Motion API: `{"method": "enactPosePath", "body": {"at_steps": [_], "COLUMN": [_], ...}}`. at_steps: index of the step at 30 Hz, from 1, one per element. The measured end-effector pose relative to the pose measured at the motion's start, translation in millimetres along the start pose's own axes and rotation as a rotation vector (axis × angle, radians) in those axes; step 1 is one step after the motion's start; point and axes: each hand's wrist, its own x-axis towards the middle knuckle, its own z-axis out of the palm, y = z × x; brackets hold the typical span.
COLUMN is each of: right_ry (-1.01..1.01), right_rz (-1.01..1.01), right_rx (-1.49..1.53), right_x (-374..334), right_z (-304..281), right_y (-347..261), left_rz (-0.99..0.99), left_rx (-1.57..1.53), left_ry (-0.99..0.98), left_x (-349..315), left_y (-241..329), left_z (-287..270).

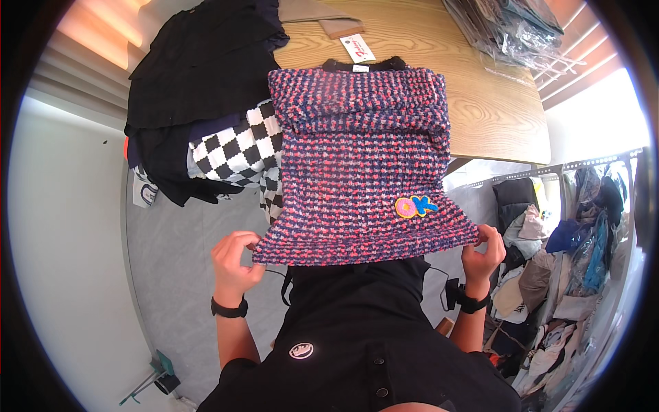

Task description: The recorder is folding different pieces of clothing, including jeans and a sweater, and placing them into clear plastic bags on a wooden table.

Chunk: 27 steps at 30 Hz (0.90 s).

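A knitted sweater [364,165] in navy, pink and white lies with its neck end on the wooden table and its lower part drawn out past the edge toward me. My left hand [237,259] pinches the left corner of its hem. At the opposite corner, my right hand [484,254] grips the hem the same way, so the edge is stretched between them. A pink, yellow and blue patch [416,206] sits near the lower right of the knit. By the black collar lies a white hang tag [356,49]. The sleeves seem folded under or inward.
Black garments [202,69] and a black-and-white checkered cloth [237,147] hang over the table's left side. Plastic-wrapped clothes [508,31] are stacked at the far right of the wooden table [491,110]. A rack of bagged garments [549,268] stands on the right.
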Motion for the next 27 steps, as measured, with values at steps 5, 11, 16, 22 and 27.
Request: {"method": "enactPosePath", "body": {"at_steps": [5,11,16,22,27], "right_ry": [-0.024,-0.035,-0.028,-0.030,-0.031], "right_rz": [-0.012,-0.071,-0.071,-0.048,-0.035], "right_rx": [-0.026,-0.048,-0.042,-0.031,-0.028], "right_x": [1.2,4.1,1.4,-0.1,0.0], "right_z": [-1.2,-1.0,-0.5,-0.4,-1.1], "right_y": [-2.0,-3.8,-1.6,-0.8,-1.9], "left_rz": [0.008,0.059,0.053,0.031,0.027], "left_rx": [0.039,0.062,0.046,0.039,0.027], "left_ry": [-0.022,-0.008,0.003,-0.008,0.008], "left_x": [1.5,3.1,1.4,0.1,-0.5], "left_y": [1.7,3.1,1.8,0.0,-1.6], "left_z": [-1.8,-1.7,-1.1,-1.2,-0.4]}}
